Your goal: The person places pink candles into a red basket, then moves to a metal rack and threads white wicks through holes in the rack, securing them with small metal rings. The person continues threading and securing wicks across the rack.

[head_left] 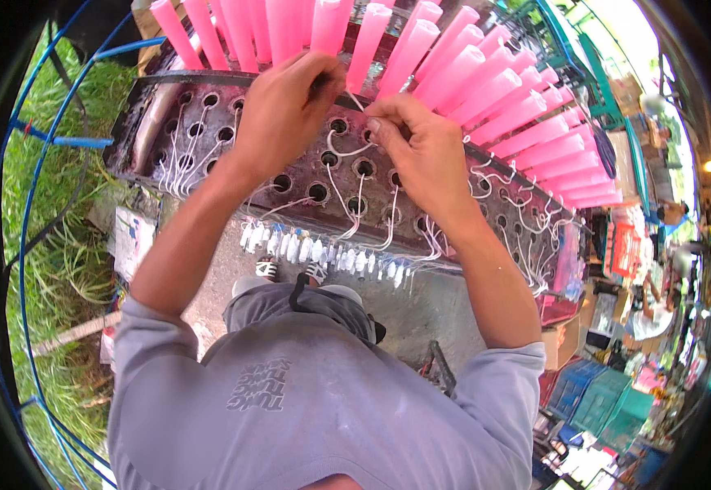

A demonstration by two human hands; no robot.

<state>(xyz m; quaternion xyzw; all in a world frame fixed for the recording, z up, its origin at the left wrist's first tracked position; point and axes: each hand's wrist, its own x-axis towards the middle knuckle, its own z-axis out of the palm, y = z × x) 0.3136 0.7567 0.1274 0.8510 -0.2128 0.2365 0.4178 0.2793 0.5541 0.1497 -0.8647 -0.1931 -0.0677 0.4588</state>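
Beside the grass [70, 212], work looks partway along; pink sticks [407, 61] stand past the rack's [300, 167] far edge; strings [392, 214] trail from many holes [364, 167], some showing none; near that edge, the right hand's [421, 143] fingers pinch a white cord [355, 101]; the left hand's [294, 102] grip is hidden, so I cannot tell.

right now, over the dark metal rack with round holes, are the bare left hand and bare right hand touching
Apart: the head view shows a gap between the bare left hand and the bare right hand, with a thin pale strand crossing it.
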